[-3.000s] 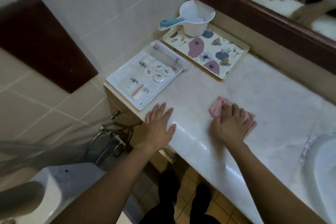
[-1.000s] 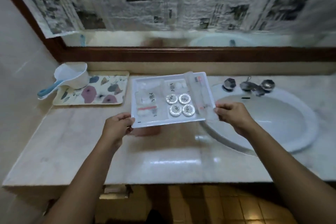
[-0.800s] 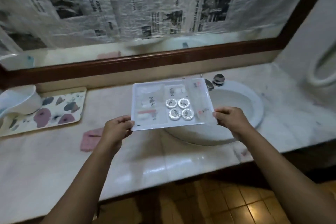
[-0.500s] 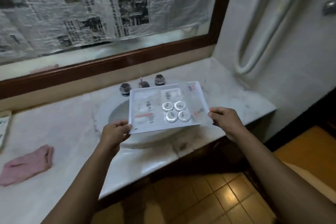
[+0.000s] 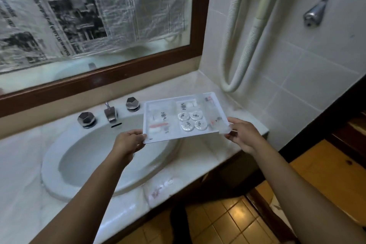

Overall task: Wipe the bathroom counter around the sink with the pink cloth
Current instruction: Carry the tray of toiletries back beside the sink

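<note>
Aloft, white tray [image 5: 215, 105] gripped by left hand [image 5: 128, 142] and right hand [image 5: 242, 134], over counter [image 5: 208, 156], packet labels unreadable

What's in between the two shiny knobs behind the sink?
In the head view, the chrome faucet spout stands between the left knob and the right knob, behind the sink.
</note>
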Motion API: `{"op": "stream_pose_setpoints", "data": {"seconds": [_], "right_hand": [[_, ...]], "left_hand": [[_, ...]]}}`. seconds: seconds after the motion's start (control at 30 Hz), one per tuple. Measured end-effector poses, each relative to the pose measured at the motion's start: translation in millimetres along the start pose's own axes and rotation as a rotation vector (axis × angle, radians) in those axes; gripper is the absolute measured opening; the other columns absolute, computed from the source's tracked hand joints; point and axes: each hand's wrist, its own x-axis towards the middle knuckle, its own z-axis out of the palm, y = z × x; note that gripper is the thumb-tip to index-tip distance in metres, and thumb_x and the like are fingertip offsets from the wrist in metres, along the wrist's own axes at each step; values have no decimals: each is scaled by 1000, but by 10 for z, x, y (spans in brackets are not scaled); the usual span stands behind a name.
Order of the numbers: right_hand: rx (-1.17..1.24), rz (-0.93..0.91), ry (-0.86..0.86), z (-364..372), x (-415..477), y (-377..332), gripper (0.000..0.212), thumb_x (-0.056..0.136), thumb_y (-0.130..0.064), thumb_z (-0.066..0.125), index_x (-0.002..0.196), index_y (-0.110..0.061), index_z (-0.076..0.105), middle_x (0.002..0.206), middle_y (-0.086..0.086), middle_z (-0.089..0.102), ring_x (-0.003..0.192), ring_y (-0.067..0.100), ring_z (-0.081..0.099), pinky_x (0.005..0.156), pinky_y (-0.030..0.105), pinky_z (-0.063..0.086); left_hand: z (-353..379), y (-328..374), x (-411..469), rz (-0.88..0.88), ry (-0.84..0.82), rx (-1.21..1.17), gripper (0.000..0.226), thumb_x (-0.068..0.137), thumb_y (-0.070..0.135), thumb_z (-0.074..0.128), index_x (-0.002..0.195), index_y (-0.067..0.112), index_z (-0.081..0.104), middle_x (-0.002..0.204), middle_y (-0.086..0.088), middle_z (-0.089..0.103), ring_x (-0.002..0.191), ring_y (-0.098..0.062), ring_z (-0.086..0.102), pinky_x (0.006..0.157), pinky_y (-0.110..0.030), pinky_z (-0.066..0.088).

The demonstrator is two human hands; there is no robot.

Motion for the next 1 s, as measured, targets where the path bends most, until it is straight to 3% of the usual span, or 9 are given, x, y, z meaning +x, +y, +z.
{"op": "stream_pose_setpoints", "data": {"seconds": [0.1, 0.2, 0.3, 0.43, 0.53, 0.6, 0.73, 0.87, 1.0], "right_hand": [[58, 16, 25, 39, 426, -162, 37, 95, 9, 48, 119, -5, 73, 115, 19, 76, 92, 29, 70, 73, 32, 59], [155, 33, 58, 154, 845, -385, 22, 94, 6, 55, 107, 4, 72, 104, 20, 75, 84, 27, 71, 77, 34, 60], [253, 47, 72, 344, 1228, -604, 16, 98, 1, 54, 103, 0, 69, 93, 13, 74, 81, 22, 69, 76, 32, 59], [302, 51, 114, 587, 1769, -692, 14, 102, -5, 53, 104, -8, 66, 97, 7, 72, 85, 17, 68, 74, 29, 56], [275, 68, 151, 770, 2128, -673, 11, 101, -6, 56, 99, -12, 65, 105, 7, 69, 87, 17, 66, 77, 26, 54], [220, 86, 198, 882, 2318, -675, 11, 100, -7, 60, 92, -14, 63, 95, 4, 63, 80, 13, 59, 78, 23, 52], [123, 80, 227, 1023, 2667, -668, 12, 88, -21, 71, 90, -12, 64, 88, 4, 59, 76, 15, 51, 83, 33, 45], [52, 20, 237, 914, 3327, -370, 85, 54, -43, 76, 129, -5, 62, 111, 4, 54, 72, 9, 46, 72, 28, 41], [107, -5, 263, 1058, 3264, -592, 99, 45, -43, 77, 134, -4, 57, 111, 4, 56, 79, 14, 51, 87, 36, 42]], "left_hand": [[190, 160, 401, 17, -25, 35, 17, 95, -7, 63, 109, -4, 70, 91, -15, 69, 76, -21, 65, 53, -14, 54], [397, 372, 833, 22, 11, 59, 19, 92, -9, 64, 109, -5, 71, 90, -15, 68, 69, -19, 62, 53, -13, 55], [578, 593, 1259, 0, 38, 116, 10, 91, -11, 65, 93, -4, 70, 86, -14, 63, 68, -20, 59, 50, -14, 54], [789, 842, 1824, -7, 74, 217, 26, 89, -13, 66, 69, 3, 63, 79, -12, 59, 75, -27, 59, 48, -15, 56], [894, 972, 2161, -38, 103, 272, 22, 87, -10, 73, 71, 5, 67, 87, -15, 65, 84, -33, 67, 71, -33, 65], [936, 1002, 2348, -60, 107, 334, 21, 86, -6, 76, 69, 4, 67, 87, -18, 69, 82, -35, 70, 87, -45, 64], [1051, 944, 2565, -69, 135, 516, 25, 85, 8, 79, 65, 4, 65, 89, -23, 77, 76, -29, 70, 79, -31, 57], [1237, 918, 2625, -66, 118, 652, 21, 81, 12, 81, 68, 6, 65, 81, -17, 75, 77, -29, 69, 74, -32, 56], [1436, 953, 2672, -53, 119, 780, 24, 76, 16, 87, 83, -1, 71, 93, -21, 77, 88, -33, 72, 67, -33, 52]]}}
